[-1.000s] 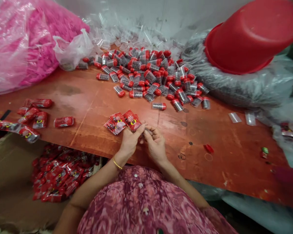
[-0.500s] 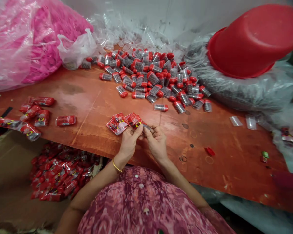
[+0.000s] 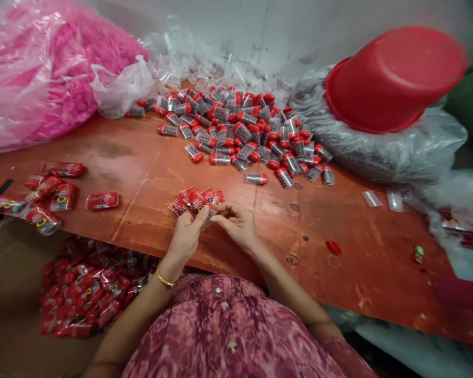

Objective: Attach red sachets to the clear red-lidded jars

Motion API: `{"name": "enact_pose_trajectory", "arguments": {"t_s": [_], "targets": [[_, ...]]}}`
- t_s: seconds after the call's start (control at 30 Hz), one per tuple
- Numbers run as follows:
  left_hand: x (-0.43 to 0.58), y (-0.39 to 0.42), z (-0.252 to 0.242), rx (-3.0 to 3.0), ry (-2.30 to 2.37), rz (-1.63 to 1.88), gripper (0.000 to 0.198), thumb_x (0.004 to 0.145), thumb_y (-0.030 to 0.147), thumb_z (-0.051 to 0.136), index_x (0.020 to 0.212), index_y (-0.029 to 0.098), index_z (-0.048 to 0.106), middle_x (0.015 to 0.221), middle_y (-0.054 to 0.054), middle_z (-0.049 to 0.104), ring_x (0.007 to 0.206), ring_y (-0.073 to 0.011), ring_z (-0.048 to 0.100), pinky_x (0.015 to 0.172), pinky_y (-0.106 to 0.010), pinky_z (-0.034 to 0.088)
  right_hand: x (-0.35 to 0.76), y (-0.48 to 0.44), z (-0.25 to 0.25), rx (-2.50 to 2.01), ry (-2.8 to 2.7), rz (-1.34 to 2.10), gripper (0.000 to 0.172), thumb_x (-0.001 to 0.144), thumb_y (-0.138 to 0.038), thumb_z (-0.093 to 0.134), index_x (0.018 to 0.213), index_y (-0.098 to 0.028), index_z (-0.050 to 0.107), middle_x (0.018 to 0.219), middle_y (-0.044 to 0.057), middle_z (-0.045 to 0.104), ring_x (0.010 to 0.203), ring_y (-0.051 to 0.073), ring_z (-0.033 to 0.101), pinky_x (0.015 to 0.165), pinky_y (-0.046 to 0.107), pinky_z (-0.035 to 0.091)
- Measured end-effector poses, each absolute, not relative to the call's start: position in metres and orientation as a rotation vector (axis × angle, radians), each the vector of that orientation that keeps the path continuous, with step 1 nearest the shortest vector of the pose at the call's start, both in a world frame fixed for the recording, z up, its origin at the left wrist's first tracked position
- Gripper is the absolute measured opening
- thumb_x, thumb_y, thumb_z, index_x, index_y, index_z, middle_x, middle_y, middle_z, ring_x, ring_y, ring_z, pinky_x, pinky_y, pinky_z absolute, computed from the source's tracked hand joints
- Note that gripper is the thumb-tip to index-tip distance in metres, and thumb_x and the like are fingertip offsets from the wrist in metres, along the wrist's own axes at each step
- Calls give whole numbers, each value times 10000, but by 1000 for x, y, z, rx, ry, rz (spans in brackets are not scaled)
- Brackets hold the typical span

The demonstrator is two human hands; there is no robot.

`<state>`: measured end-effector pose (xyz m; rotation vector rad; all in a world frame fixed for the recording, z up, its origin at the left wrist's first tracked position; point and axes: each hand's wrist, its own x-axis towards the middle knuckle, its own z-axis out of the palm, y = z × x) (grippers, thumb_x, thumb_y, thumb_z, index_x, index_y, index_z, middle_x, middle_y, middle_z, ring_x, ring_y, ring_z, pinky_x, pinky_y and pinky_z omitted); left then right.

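My left hand (image 3: 186, 233), with a gold bangle at its wrist, is closed in a pinch on a flat red printed wrapper (image 3: 193, 200). Close beside it on the right, my right hand (image 3: 238, 223) has its thumb and fingers pinched at the wrapper's near edge. More red printed wrappers (image 3: 215, 196) lie on the table just beyond my fingers. Farther back spreads a heap of clear tubes with red caps and dark beads inside (image 3: 242, 131). One such tube (image 3: 256, 179) rests apart, in front of the heap.
Wrapped red packs (image 3: 102, 200) lie at the left of the brown table (image 3: 134, 173); many more fill a carton (image 3: 90, 289) below. A pink-filled bag (image 3: 63, 68) stands back left. At right, a red bucket (image 3: 394, 79) sits upside down on a plastic sack (image 3: 378, 152).
Both hands have moved left toward the wrappers. The dark piece between my fingers is no longer visible, and a red wrapper is now at my left fingertips.
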<state>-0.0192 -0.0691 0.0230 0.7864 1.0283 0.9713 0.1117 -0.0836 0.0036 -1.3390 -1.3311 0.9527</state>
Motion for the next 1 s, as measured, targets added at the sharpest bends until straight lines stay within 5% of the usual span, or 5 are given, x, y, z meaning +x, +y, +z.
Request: {"name": "enact_pose_trajectory", "arguments": {"t_s": [0.2, 0.33, 0.47, 0.67, 1.0], "targets": [[-132, -54, 35, 1461, 2082, 707, 381, 702, 485, 602, 885, 155, 657, 792, -70, 671, 871, -298, 604, 834, -440, 458, 171, -34, -5, -1957, -1721, 179, 410, 883, -366, 441, 1179, -98, 535, 1270, 214, 530, 1189, 334, 464, 995, 534, 336], [-175, -49, 40, 1786, 2463, 410, 498, 762, 316, 536, 1205, 86, 530, 1315, -226, 490, 1230, -448, 401, 964, -620, 318, 195, -32, -21, -2010, -1931, 166, 371, 879, -299, 423, 1190, -120, 518, 1341, 184, 483, 1315, 340, 331, 1039, 561, 274], [-147, -42, 30, 2040, 2318, 721, 634, 800, 306, 508, 1362, 52, 362, 1495, -232, 235, 1376, -412, 175, 1073, -606, 162, 187, -60, -27, -1861, -2001, 151, 273, 866, -265, 423, 1074, -147, 555, 1283, 151, 537, 1307, 313, 357, 1053, 559, 263], [-36, -34, 10, 2423, 1550, 523, 410, 830, 425, 524, 1149, 187, 624, 1419, -152, 427, 1364, -350, 271, 1091, -565, 187, 164, -85, -25, -1736, -1924, 118, 230, 885, -306, 437, 970, -162, 596, 1259, 156, 553, 1273, 286, 406, 1057, 521, 279], [-8, -37, -2, 2378, 1633, 487, 288, 880, 283, 454, 1008, 248, 709, 1268, -116, 590, 1294, -336, 404, 1061, -588, 247, 154, -87, -14, -1611, -1674, 284, 220, 878, -311, 454, 886, -180, 630, 929, 109, 685, 920, 229, 608, 860, 408, 436]]}}
